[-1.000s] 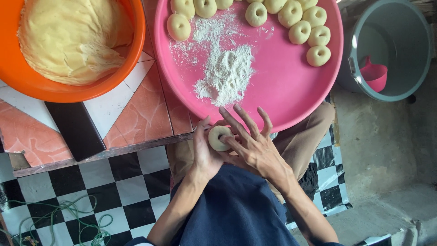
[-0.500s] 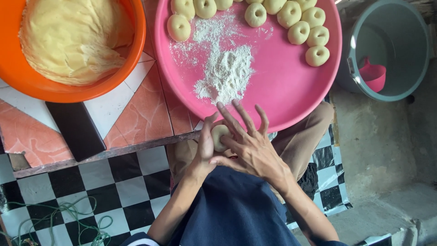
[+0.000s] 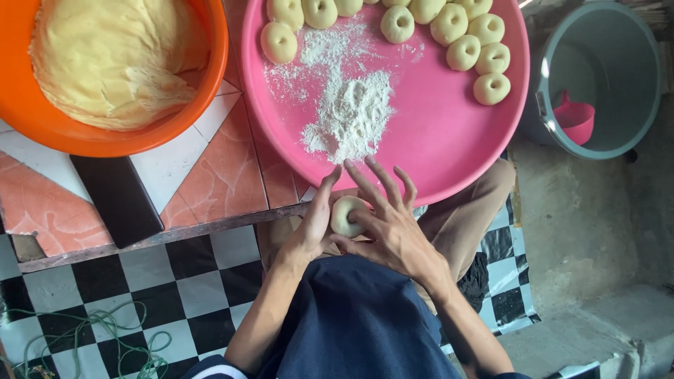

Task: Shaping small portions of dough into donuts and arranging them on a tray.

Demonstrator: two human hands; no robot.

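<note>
You have a small ball of dough (image 3: 347,215) between your two palms, just in front of your tummy and above your lap. Your left hand (image 3: 309,228) stands up on its edge, with the fingers straight and pointing away from you, and presses on the ball's left side. Your right hand (image 3: 390,221) lies flat across the ball's other side, with the fingers spread wide. Neither hand is squeezed into a fist; they press the ball between flat palms, the way you roll a lump round.

Just past your fingertips is the big pink tray (image 3: 449,151). On its far side, well away from your hands, sits a row of finished dough rings (image 3: 465,51), each with a dimple or hole in the middle. I can count about ten, and the top edge of the view cuts some off. A pile of white flour (image 3: 349,112) lies on the tray near your fingertips.

Away to your left, past your left hand, is the orange bowl (image 3: 133,137). It has a lot of yellow dough (image 3: 105,56) in it. So I think you are only partly done: some rings are made, and plenty of dough is left.

Off to your right stands a grey bucket (image 3: 604,144) with a little pink scoop (image 3: 576,119) inside.
</note>
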